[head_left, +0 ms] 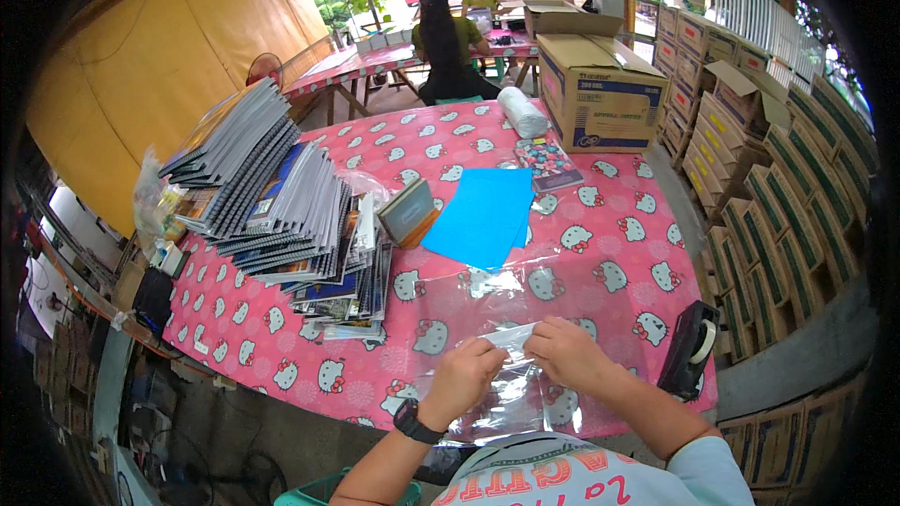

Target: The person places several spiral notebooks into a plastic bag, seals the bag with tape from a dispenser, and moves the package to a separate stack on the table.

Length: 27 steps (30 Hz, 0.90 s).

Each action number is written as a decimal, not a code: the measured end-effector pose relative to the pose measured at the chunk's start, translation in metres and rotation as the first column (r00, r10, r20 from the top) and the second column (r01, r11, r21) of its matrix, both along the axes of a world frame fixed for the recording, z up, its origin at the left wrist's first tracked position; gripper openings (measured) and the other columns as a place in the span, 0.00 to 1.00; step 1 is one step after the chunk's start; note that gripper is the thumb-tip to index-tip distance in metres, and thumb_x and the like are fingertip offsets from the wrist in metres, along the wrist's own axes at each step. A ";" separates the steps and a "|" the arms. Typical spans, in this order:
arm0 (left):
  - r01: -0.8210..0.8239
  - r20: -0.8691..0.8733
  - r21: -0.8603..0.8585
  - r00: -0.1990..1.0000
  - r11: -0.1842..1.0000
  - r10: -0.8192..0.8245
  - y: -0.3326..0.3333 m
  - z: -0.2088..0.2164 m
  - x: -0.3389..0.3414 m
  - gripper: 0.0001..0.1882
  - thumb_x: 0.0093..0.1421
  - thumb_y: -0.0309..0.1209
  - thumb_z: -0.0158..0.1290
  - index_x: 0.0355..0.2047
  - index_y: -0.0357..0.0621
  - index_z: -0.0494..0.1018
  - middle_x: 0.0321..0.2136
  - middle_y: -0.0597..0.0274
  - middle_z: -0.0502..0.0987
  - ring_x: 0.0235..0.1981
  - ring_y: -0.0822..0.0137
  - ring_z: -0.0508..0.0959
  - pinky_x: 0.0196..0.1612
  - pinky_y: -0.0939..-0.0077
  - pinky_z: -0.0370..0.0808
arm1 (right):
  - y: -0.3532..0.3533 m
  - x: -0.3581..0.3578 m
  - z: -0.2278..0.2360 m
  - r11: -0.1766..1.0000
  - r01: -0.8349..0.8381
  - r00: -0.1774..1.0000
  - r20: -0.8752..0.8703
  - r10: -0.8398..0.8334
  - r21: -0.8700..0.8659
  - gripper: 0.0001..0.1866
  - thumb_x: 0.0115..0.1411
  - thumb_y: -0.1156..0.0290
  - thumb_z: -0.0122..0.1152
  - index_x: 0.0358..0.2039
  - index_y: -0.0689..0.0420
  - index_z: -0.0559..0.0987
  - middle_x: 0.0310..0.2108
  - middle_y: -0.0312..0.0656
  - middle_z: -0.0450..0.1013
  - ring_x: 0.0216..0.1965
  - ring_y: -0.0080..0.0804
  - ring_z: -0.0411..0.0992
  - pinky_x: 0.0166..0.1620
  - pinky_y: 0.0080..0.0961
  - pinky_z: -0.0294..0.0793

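A clear plastic sheet or bag (514, 401) lies at the near edge of the table, shiny and partly see-through. My left hand (466, 377), below a black wristwatch (412, 422), pinches a whitish folded strip (513, 336) of it. Just to the right, my right hand (568, 352) has its fingers closed on the same strip. The fingertips of both hands are partly hidden. Beyond the plastic lie blue sheets (480, 215), one over another. Right of my right hand stands a black tape dispenser (690, 351) with a roll in it.
Tall leaning piles of spiral-bound notebooks (281, 197) fill the table's left side. A small upright block or stand (408, 211) sits beside them. Farther back are a patterned booklet (550, 165), a white roll (522, 112) and a cardboard box (600, 94). Two people sit beyond.
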State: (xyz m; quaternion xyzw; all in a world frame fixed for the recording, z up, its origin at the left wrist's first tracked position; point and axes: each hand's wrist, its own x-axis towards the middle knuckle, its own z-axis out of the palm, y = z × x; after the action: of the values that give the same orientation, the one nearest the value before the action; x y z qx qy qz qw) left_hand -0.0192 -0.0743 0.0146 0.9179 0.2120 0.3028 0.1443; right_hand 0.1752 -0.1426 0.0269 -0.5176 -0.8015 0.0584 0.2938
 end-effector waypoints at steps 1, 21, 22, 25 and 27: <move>0.000 -0.013 -0.027 1.000 1.000 -0.001 0.002 -0.001 -0.001 0.11 0.44 0.28 0.60 0.30 0.44 0.75 0.23 0.61 0.72 0.26 0.60 0.73 0.27 0.71 0.70 | 0.002 0.002 -0.002 0.999 -0.013 1.000 0.025 0.014 -0.045 0.06 0.49 0.69 0.59 0.27 0.56 0.74 0.27 0.39 0.68 0.33 0.39 0.67 0.36 0.33 0.69; 0.082 0.147 -0.201 0.988 0.976 -0.052 0.039 0.010 0.015 0.04 0.48 0.29 0.58 0.24 0.43 0.77 0.20 0.58 0.71 0.23 0.60 0.72 0.26 0.69 0.68 | 0.035 0.013 -0.013 0.999 0.041 0.960 -0.277 -0.033 0.022 0.07 0.48 0.68 0.63 0.22 0.58 0.76 0.22 0.41 0.68 0.26 0.38 0.67 0.31 0.32 0.66; 0.110 0.099 -0.163 0.991 0.981 -0.095 0.033 0.004 0.009 0.04 0.48 0.29 0.58 0.24 0.44 0.77 0.20 0.59 0.71 0.24 0.59 0.72 0.27 0.68 0.68 | 0.024 0.009 -0.025 0.998 0.005 0.969 -0.248 0.010 0.060 0.08 0.48 0.67 0.62 0.23 0.58 0.76 0.22 0.42 0.67 0.27 0.40 0.67 0.32 0.33 0.66; 0.132 0.028 -0.308 0.991 0.942 -0.129 -0.006 -0.062 -0.014 0.03 0.48 0.30 0.57 0.23 0.45 0.76 0.21 0.60 0.72 0.26 0.57 0.73 0.29 0.67 0.70 | -0.024 -0.011 -0.088 0.994 0.037 0.969 -0.239 -0.061 -0.104 0.07 0.48 0.67 0.61 0.24 0.55 0.76 0.23 0.41 0.67 0.27 0.40 0.68 0.30 0.34 0.67; 0.075 0.000 -0.397 0.997 0.915 -0.081 -0.036 -0.103 -0.023 0.04 0.48 0.31 0.57 0.24 0.45 0.76 0.21 0.60 0.72 0.26 0.58 0.73 0.30 0.66 0.70 | -0.050 -0.026 -0.120 0.990 0.057 0.963 -0.256 -0.089 -0.132 0.07 0.48 0.67 0.62 0.23 0.55 0.75 0.23 0.40 0.67 0.28 0.40 0.68 0.29 0.34 0.67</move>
State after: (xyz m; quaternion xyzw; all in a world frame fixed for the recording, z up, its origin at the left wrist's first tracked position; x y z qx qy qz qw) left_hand -0.0425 -0.1098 -0.0885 0.8798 0.2333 0.2403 0.3374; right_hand 0.1487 -0.1928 -0.0936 -0.5518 -0.7310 0.1645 0.3662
